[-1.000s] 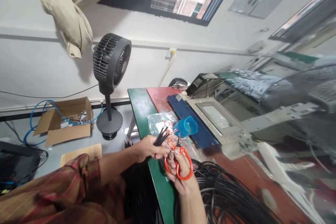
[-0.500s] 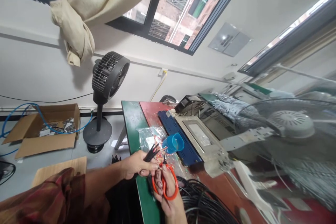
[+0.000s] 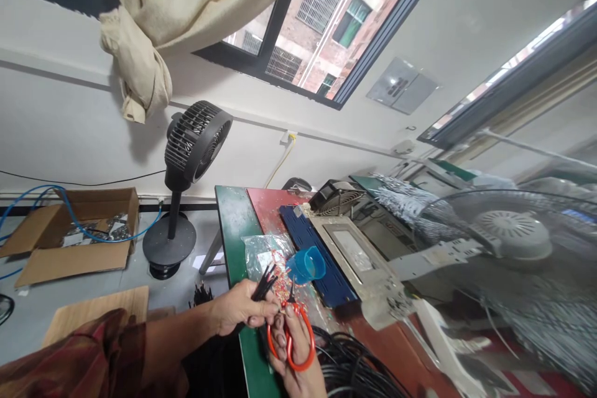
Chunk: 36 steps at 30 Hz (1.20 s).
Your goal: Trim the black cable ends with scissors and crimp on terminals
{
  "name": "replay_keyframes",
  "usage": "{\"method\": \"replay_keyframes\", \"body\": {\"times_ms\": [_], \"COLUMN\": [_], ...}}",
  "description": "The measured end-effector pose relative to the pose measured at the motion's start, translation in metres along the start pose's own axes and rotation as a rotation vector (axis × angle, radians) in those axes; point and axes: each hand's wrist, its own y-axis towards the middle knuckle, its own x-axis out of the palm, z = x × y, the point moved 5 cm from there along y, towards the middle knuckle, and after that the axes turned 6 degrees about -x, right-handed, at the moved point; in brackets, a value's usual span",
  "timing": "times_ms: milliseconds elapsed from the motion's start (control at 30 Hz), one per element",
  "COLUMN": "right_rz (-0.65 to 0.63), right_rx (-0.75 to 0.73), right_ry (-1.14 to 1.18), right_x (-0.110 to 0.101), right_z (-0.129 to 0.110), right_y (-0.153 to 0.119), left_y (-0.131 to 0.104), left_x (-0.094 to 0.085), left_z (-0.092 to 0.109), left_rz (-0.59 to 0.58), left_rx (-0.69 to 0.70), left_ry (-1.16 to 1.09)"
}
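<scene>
Orange-handled scissors (image 3: 313, 339) in right hand (image 3: 297, 343), black cable bundle (image 3: 263, 285) in left hand (image 3: 240, 309), over green table (image 3: 233, 208).
Left fingers closed round bundle, right fingers curled at scissor handles; hands close together, blade tips near blue cup (image 3: 305, 267); clear plastic bag (image 3: 254, 254) beside cup, black cable coil (image 3: 357, 364) by right hand, grey fan (image 3: 198, 140) and cardboard box (image 3: 77, 259) on floor beyond table.

Plaid sleeve (image 3: 88, 348) in dark red and brown, bare forearm (image 3: 180, 331), bare fingers (image 3: 265, 309)
</scene>
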Motion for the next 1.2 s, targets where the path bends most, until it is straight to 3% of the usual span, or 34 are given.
{"method": "replay_keyframes", "body": {"times_ms": [300,767,1200], "right_rz": [0.048,-0.007,0.012], "right_rx": [-0.028,-0.065,-0.033], "right_ry": [-0.008,0.015,0.015], "right_x": [-0.0006,-0.0012,0.0016], "right_z": [-0.0007,0.0015,-0.002], "right_y": [0.0008,0.0033,-0.0013], "left_y": [0.0025,0.0005,0.0021], "left_x": [-0.0023,-0.0005,-0.0004], "left_z": [-0.0048,-0.002,-0.0052], "left_rz": [0.025,0.063,-0.003], "left_rx": [0.042,0.04,0.021], "left_ry": [-0.004,-0.033,-0.083]}}
